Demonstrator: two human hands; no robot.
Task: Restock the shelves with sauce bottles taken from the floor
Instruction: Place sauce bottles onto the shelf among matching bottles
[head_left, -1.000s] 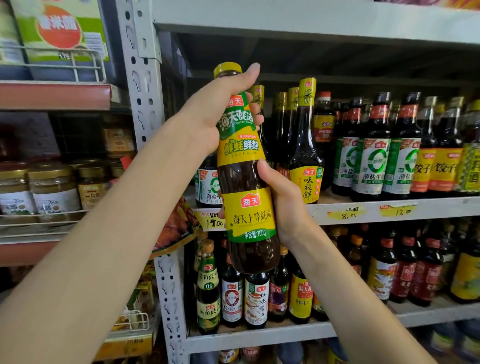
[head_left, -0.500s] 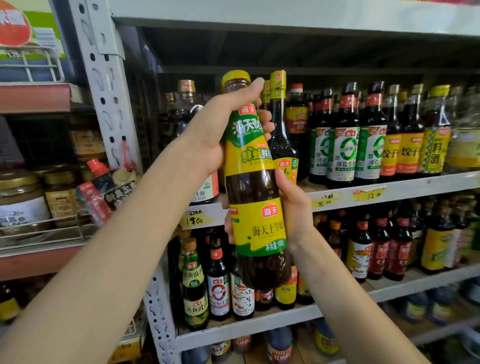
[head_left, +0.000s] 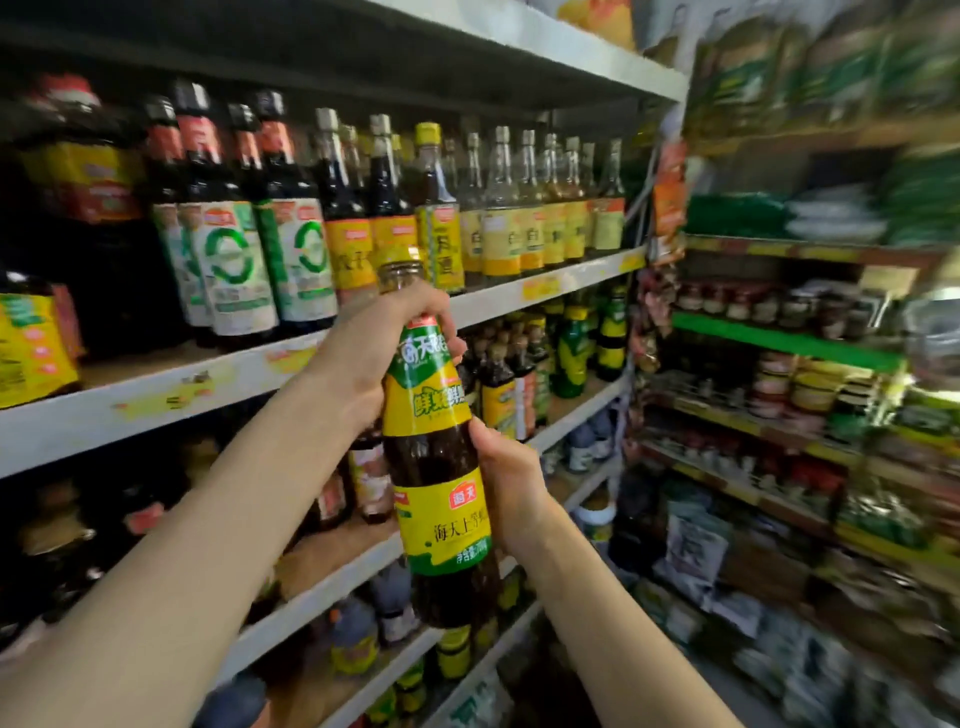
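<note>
**Sauce bottle held up in front of the shelves**

Both bare arms reached forward. The left hand (head_left: 376, 356) curled round the neck of the sauce bottle (head_left: 431, 460), just under its cap, and the right hand (head_left: 511, 483) gripped its lower half from the right, behind the yellow label. The bottle was in the air, nearly upright, not resting on any board. Just behind it ran the pale edge of a metal shelf (head_left: 78, 421) with yellow price tags. Behind and left of the bottle stood dark bottles with green-ring labels (head_left: 234, 260); behind and right of it stood paler bottles (head_left: 504, 208). Far right of the bottle a second rack (head_left: 789, 340) with jars was blurred.
</note>
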